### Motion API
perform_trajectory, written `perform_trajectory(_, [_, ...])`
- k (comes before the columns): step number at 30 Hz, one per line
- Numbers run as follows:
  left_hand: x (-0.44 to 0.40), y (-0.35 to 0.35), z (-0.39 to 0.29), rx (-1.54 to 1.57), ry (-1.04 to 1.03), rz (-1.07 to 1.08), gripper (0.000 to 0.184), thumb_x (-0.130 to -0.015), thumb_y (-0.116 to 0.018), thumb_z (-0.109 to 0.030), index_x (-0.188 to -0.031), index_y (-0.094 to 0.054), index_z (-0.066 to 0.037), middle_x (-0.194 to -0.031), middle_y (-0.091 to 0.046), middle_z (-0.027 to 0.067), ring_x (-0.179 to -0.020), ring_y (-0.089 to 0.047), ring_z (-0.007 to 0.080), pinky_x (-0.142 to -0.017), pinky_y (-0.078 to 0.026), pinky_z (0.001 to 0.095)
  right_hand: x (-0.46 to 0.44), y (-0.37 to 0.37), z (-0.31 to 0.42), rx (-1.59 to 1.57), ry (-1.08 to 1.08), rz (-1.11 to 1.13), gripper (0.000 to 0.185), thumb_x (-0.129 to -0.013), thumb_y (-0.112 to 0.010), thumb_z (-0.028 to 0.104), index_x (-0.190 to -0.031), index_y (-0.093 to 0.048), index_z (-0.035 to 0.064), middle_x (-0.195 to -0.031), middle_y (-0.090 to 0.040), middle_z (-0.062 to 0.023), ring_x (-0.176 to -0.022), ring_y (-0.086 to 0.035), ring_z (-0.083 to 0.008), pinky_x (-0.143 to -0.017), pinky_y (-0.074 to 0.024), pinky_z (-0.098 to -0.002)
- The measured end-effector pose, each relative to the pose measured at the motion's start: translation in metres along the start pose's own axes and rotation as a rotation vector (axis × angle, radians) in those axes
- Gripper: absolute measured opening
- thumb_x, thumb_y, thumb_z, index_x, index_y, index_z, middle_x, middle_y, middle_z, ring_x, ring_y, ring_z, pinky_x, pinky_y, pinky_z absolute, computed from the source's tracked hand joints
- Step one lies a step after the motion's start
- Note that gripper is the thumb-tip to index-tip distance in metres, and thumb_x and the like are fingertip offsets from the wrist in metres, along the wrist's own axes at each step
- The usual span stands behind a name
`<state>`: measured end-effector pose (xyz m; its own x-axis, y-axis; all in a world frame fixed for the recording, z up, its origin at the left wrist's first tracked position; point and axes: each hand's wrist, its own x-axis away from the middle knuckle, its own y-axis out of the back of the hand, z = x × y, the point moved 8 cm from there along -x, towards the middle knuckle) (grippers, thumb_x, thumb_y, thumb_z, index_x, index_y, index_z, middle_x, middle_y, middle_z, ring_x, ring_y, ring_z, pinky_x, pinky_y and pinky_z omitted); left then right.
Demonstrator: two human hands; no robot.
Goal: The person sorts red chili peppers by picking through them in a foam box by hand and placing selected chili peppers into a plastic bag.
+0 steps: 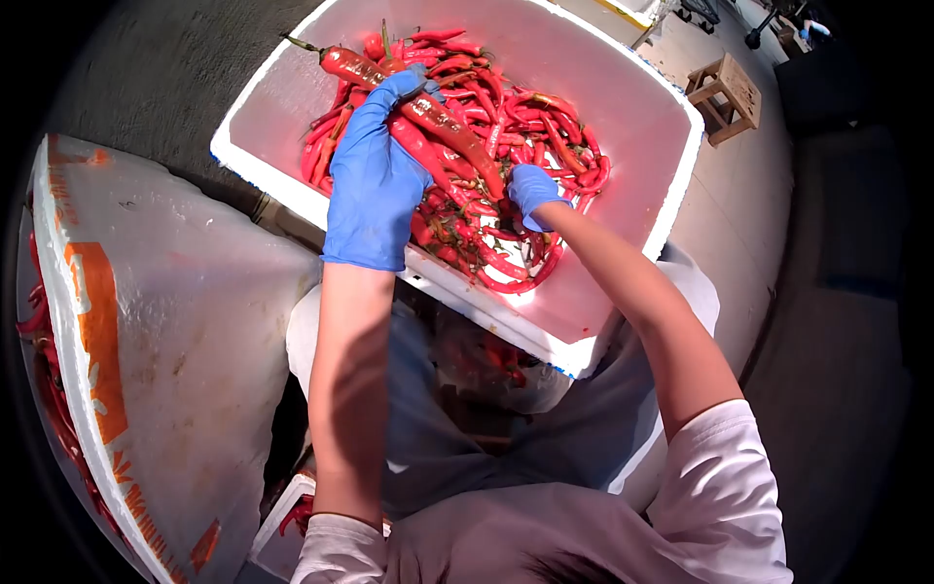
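Note:
Several red chili peppers (574,146) lie heaped in a white foam box (647,127) in front of me. My left hand (375,175), in a blue glove, is closed around long red peppers (443,125) held above the heap; one stem points to the upper left. My right hand (533,195), also gloved in blue, is low in the box beside the lower ends of those peppers. Its fingers are curled in, and whatever they hold is hidden.
A second foam box (185,321) with orange markings stands at the left, with red peppers beyond its edge. A smaller box (282,530) with peppers is at lower left. A bag (501,365) lies below the main box. A wooden stool (725,97) stands at upper right.

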<state>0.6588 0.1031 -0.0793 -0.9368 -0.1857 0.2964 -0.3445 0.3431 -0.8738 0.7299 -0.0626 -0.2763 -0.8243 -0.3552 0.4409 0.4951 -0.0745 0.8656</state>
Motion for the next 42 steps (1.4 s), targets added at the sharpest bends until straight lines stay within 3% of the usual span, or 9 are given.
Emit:
perform_trajectory(9, [0.001, -0.008, -0.002, -0.038, 0.052, 0.085, 0.025, -0.076, -0.055, -0.001, -0.1, -0.051, 0.006, -0.082, -0.056, 0.0121, -0.075, -0.055, 0.0202, -0.071, -0.048, 0.03, 0.017, 0.026, 0.055, -0.265, 0.27, -0.224, 0.021, -0.075, -0.05, 0.018, -0.089, -0.06, 0.0067, -0.095, -0.058, -0.0175, -0.088, -0.056, -0.0325, -0.075, -0.0449, -0.0402])
perform_trajectory(15, [-0.001, -0.002, -0.004, -0.059, -0.068, 0.007, 0.022, -0.076, -0.055, -0.001, -0.097, -0.054, 0.004, -0.082, -0.056, 0.0109, -0.076, -0.056, 0.0191, -0.071, -0.048, 0.0294, -0.04, -0.065, 0.071, -0.423, 0.374, -0.385, 0.023, -0.069, -0.055, 0.025, -0.079, -0.06, 0.0043, -0.08, -0.06, -0.0187, -0.078, -0.056, -0.0372, -0.069, -0.0449, -0.042])
perform_trajectory(17, [0.001, -0.003, -0.005, -0.072, -0.058, 0.014, 0.02, -0.075, -0.056, -0.001, -0.095, -0.055, 0.003, -0.081, -0.056, 0.0103, -0.076, -0.056, 0.0186, -0.07, -0.048, 0.0292, -0.031, -0.067, 0.071, -0.501, 0.157, -0.178, 0.024, -0.067, -0.057, 0.025, -0.077, -0.06, 0.0039, -0.08, -0.06, -0.0186, -0.077, -0.056, -0.0372, -0.068, -0.0453, -0.0418])
perform_trajectory(20, [0.002, -0.001, -0.004, -0.036, -0.037, -0.03, 0.02, -0.075, -0.057, -0.001, -0.094, -0.055, 0.003, -0.081, -0.056, 0.0101, -0.076, -0.056, 0.0184, -0.07, -0.048, 0.0291, -0.079, -0.095, 0.061, -0.646, 0.324, -0.213, 0.027, -0.067, -0.059, 0.029, -0.078, -0.061, 0.0045, -0.079, -0.059, -0.0198, -0.076, -0.057, -0.0371, -0.066, -0.0456, -0.0414])
perform_trajectory(25, [0.004, -0.003, -0.003, -0.002, -0.037, -0.031, 0.019, -0.075, -0.056, -0.001, -0.093, -0.055, 0.003, -0.08, -0.056, 0.01, -0.074, -0.056, 0.019, -0.07, -0.048, 0.0302, -0.013, 0.009, 0.052, -1.32, 0.084, 0.248, 0.017, -0.071, -0.062, 0.019, -0.07, -0.056, 0.0023, -0.057, -0.055, -0.0096, -0.051, -0.055, -0.0202, -0.048, -0.0425, -0.0298])
perform_trajectory(27, [0.006, -0.006, -0.004, 0.001, -0.044, 0.02, 0.019, -0.075, -0.056, 0.0, -0.093, -0.054, 0.003, -0.082, -0.056, 0.0104, -0.075, -0.056, 0.0194, -0.071, -0.048, 0.0306, 0.019, 0.066, 0.052, -1.245, 0.114, 0.274, 0.013, -0.075, -0.063, 0.013, -0.07, -0.054, 0.0059, -0.056, -0.052, -0.0017, -0.046, -0.05, -0.0097, -0.043, -0.0388, -0.0207])
perform_trajectory(34, [0.006, -0.004, -0.004, -0.04, -0.032, -0.006, 0.025, -0.077, -0.055, -0.004, -0.101, -0.052, 0.003, -0.089, -0.058, 0.0118, -0.081, -0.056, 0.0206, -0.076, -0.048, 0.0325, 0.096, 0.182, 0.051, -1.7, 0.329, -0.067, 0.023, -0.078, -0.059, 0.01, -0.097, -0.051, 0.0003, -0.089, -0.057, -0.006, -0.07, -0.056, -0.0101, -0.062, -0.0467, -0.0204])
perform_trajectory(36, [0.005, -0.002, 0.003, -0.075, -0.022, 0.029, 0.025, -0.078, -0.054, -0.005, -0.101, -0.052, 0.003, -0.09, -0.058, 0.0119, -0.082, -0.056, 0.0209, -0.077, -0.048, 0.0333, 0.13, 0.216, 0.059, -1.702, 0.509, -0.432, 0.024, -0.076, -0.059, 0.004, -0.098, -0.05, -0.0009, -0.097, -0.055, -0.0075, -0.085, -0.055, -0.0129, -0.077, -0.0456, -0.024])
perform_trajectory(42, [0.029, -0.048, 0.024, 0.128, 0.207, 0.308, 0.032, -0.081, -0.05, -0.004, -0.112, -0.045, 0.0, -0.1, -0.055, 0.015, -0.092, -0.055, 0.0256, -0.083, -0.046, 0.0386, 0.19, 0.229, 0.101, -0.996, 0.86, -0.883, 0.03, -0.07, -0.059, -0.009, -0.096, -0.058, 0.0046, -0.102, -0.052, -0.0093, -0.099, -0.05, -0.0202, -0.087, -0.0408, -0.03])
